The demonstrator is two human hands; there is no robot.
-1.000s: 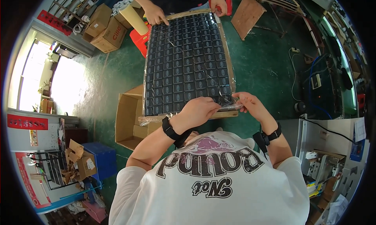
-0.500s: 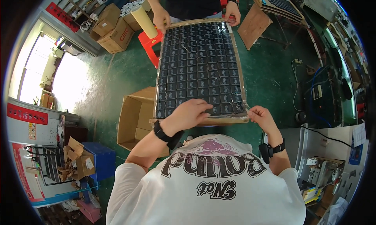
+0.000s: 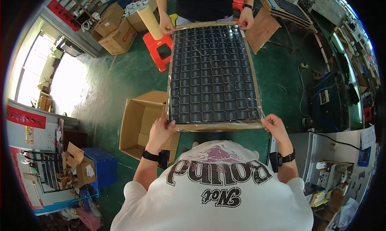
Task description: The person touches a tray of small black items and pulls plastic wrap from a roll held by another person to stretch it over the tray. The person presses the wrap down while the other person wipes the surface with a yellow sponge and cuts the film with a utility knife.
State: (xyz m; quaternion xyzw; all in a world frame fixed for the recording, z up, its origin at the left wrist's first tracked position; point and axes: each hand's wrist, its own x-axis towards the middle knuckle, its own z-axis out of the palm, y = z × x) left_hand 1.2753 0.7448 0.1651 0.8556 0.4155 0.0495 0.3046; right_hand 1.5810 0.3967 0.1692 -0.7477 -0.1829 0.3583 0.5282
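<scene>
A flat film-wrapped board (image 3: 219, 127) with a brown rim is held out in front of me. Rows of black square pieces (image 3: 206, 79) lie on it under shiny, wrinkled clear film. My left hand (image 3: 159, 133) grips the near left corner, thumb on top and fingers partly hidden by the edge. At the near right corner my right hand (image 3: 275, 127) is closed in a pinch; whether it has only film or the rim too is hard to see. Across from me, a co-worker's hands (image 3: 166, 25) (image 3: 246, 19) hold the two far corners.
An open cardboard box (image 3: 132, 126) stands on the floor at the left, partly under the board. A red stool (image 3: 155, 50) with a pale yellow roll (image 3: 150, 22) is beyond it. Machinery (image 3: 337, 182) stands close at my right; a similar board (image 3: 291, 7) lies far right.
My left hand has gone from over the black pieces to the near left corner and taken hold there. The board has shifted slightly right and toward me.
</scene>
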